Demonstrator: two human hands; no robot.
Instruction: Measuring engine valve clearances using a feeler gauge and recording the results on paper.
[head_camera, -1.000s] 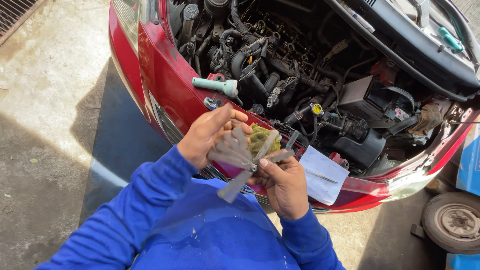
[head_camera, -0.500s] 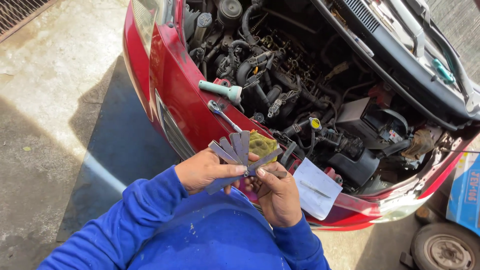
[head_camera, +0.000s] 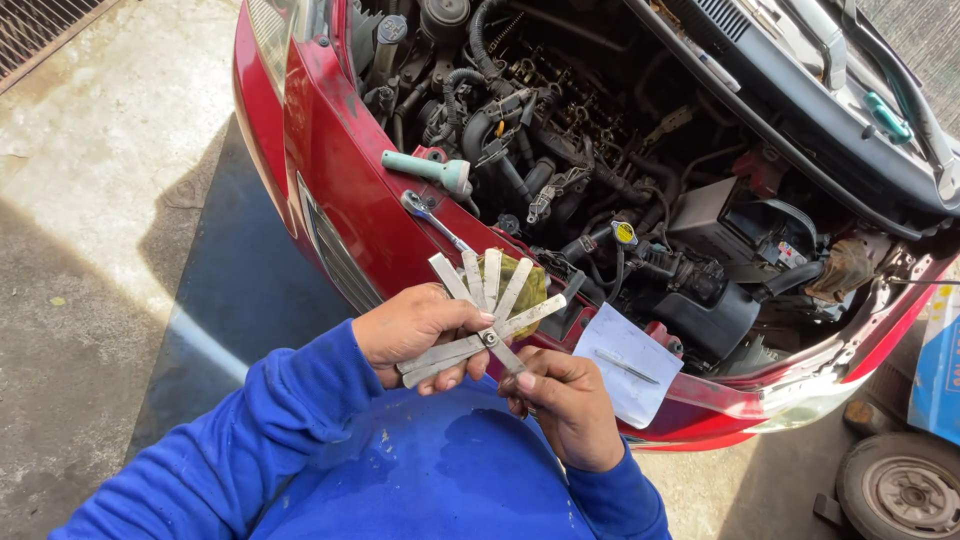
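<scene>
My left hand (head_camera: 415, 330) and my right hand (head_camera: 565, 400) together hold a metal feeler gauge set (head_camera: 487, 300), its thin blades fanned out upward. The left fingers grip the lower blades, and the right thumb and fingers pinch near the pivot. Both arms are in blue sleeves. The gauge is held just in front of the red car's front edge (head_camera: 350, 200), with the open engine bay (head_camera: 600, 150) beyond. A yellow-green rag (head_camera: 530, 285) lies behind the blades.
On the front panel lie a teal-handled tool (head_camera: 428, 170), a wrench (head_camera: 432, 218) and a white paper with a thin blade on it (head_camera: 628, 372). The raised hood (head_camera: 830, 90) is at upper right. A wheel (head_camera: 900, 490) stands at lower right, on the concrete floor (head_camera: 90, 250).
The blades have been spread wider into a fan. My hands have moved slightly lower and the view has shifted, bringing more of the engine bay into sight.
</scene>
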